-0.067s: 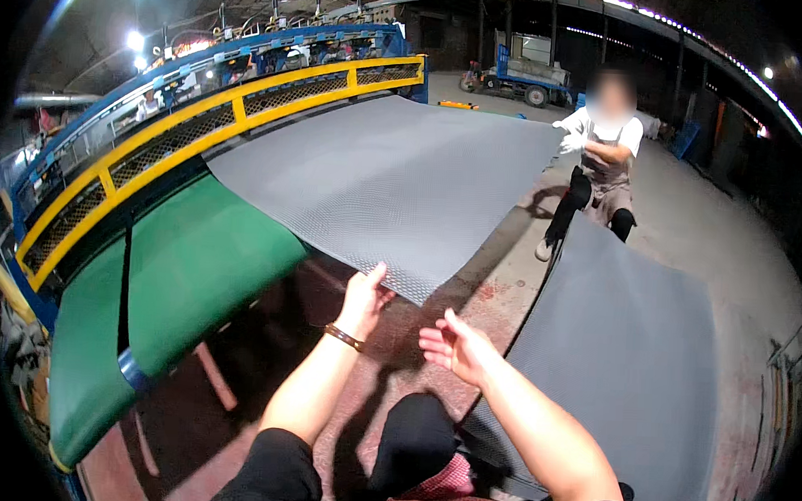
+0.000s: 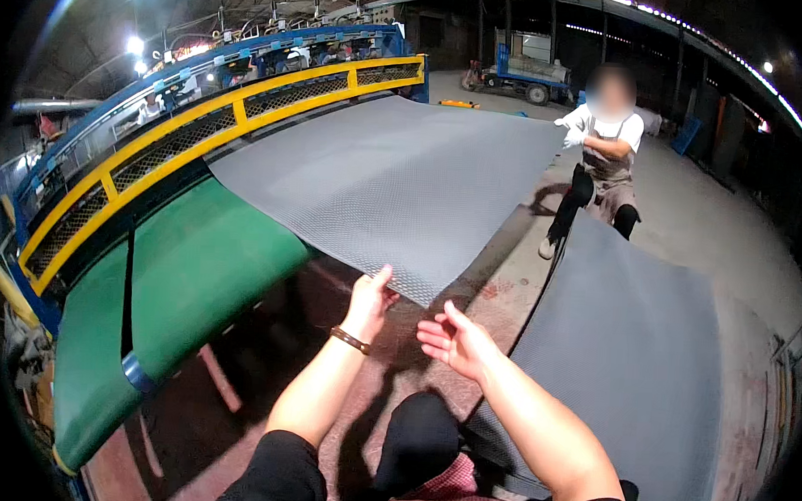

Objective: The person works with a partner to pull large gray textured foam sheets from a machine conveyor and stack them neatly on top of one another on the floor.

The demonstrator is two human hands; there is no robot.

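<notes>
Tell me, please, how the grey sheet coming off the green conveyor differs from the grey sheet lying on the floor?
The grey sheet on the conveyor is lifted off the ground; the grey sheet on the floor lies flat. The conveyor sheet has the left hand at its near edge and a co-worker at its far corner; nobody touches the floor sheet. The open right hand hovers between the two sheets. Both sheets are grey, large and fine-textured.

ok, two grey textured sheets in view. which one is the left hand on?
The raised grey sheet coming off the green conveyor belt; the left hand touches its near corner. The other grey sheet lies flat on the floor, right of both hands.
</notes>
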